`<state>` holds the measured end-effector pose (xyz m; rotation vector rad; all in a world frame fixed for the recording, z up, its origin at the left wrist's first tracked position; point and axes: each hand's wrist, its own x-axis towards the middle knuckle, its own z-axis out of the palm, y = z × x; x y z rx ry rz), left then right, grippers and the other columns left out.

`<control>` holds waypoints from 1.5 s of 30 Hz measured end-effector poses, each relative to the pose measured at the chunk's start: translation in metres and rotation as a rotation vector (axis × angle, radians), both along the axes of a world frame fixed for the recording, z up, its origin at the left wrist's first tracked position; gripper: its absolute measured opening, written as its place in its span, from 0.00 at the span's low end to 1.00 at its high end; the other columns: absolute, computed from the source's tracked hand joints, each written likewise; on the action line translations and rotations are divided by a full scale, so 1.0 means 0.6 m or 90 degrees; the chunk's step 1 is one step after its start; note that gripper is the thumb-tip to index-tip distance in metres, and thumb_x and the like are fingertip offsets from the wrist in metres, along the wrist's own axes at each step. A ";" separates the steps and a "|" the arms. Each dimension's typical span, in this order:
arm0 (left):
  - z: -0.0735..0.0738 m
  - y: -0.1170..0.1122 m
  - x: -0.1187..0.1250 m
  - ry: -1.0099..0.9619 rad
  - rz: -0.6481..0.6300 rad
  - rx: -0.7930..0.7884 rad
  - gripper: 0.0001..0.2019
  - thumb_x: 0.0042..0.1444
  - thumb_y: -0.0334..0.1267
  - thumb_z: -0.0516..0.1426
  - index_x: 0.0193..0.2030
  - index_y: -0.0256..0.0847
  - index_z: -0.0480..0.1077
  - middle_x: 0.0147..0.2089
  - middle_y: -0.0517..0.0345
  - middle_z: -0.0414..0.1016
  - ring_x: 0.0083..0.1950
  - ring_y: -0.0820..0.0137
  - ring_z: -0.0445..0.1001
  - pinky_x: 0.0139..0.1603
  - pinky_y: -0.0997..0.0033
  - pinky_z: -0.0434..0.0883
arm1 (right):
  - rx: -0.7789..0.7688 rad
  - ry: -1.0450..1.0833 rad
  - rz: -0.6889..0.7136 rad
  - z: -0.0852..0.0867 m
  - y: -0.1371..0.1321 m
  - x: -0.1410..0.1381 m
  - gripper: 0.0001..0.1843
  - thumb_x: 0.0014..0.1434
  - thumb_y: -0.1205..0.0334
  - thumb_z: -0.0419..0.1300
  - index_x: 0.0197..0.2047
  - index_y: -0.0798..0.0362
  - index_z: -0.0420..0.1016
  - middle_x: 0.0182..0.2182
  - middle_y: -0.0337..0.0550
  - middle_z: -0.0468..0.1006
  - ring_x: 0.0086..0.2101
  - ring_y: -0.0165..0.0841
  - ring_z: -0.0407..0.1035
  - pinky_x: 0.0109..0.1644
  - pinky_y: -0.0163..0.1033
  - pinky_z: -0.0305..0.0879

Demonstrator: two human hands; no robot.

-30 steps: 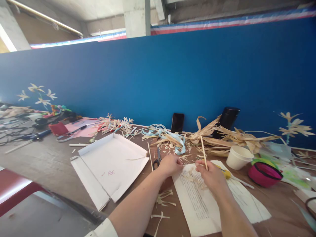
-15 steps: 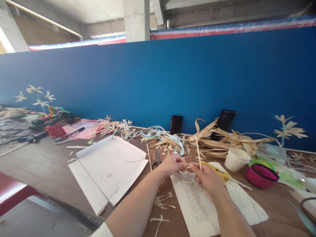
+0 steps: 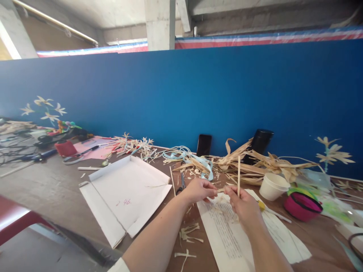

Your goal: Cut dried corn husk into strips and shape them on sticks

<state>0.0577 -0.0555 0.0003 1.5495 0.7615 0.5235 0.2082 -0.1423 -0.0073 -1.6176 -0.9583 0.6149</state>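
My left hand [image 3: 200, 190] pinches one end of a small pale strip [image 3: 221, 190], which looks like dried husk. At the strip's other end are the thumb and forefinger of my right hand [image 3: 242, 206]. That same hand grips a thin wooden stick [image 3: 239, 172], which points upward out of the fist. Below both hands lies a printed sheet of paper [image 3: 227, 240] with husk scraps on it. Scissors [image 3: 180, 184] with dark handles rest just left of my left hand. A yellow tool [image 3: 261, 205] is mostly hidden behind my right hand.
An open white box [image 3: 133, 189] lies at left. Dried husks [image 3: 235, 160], a phone [image 3: 204, 145] and a black cylinder [image 3: 262, 139] stand or lie along the blue partition [image 3: 170, 94]. A paper cup [image 3: 273, 187] and a pink pouch [image 3: 302, 207] are at right.
My hands have drawn slightly apart, and the pale strip now shows between the fingertips. The stick has shifted right and stands more upright. The camera view has moved a little.
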 end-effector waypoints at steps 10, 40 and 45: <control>0.003 -0.001 0.000 -0.082 0.090 -0.016 0.13 0.44 0.44 0.61 0.28 0.33 0.71 0.28 0.55 0.73 0.28 0.75 0.70 0.28 0.74 0.71 | 0.033 0.197 0.072 0.017 -0.012 -0.014 0.26 0.52 0.45 0.55 0.50 0.49 0.72 0.30 0.39 0.70 0.20 0.25 0.53 0.18 0.32 0.47; 0.018 -0.011 0.003 -0.057 0.078 -0.010 0.07 0.48 0.37 0.57 0.27 0.34 0.70 0.26 0.58 0.72 0.25 0.77 0.68 0.27 0.77 0.69 | -0.024 0.220 0.204 0.019 -0.014 -0.032 0.33 0.46 0.48 0.63 0.55 0.51 0.66 0.27 0.39 0.75 0.16 0.22 0.51 0.17 0.31 0.40; 0.009 -0.009 0.006 -0.025 0.106 0.033 0.05 0.45 0.36 0.57 0.27 0.35 0.68 0.25 0.60 0.70 0.24 0.76 0.67 0.25 0.76 0.69 | -0.034 0.141 0.181 0.014 -0.009 -0.032 0.29 0.48 0.47 0.61 0.52 0.49 0.70 0.27 0.39 0.75 0.16 0.24 0.52 0.18 0.32 0.43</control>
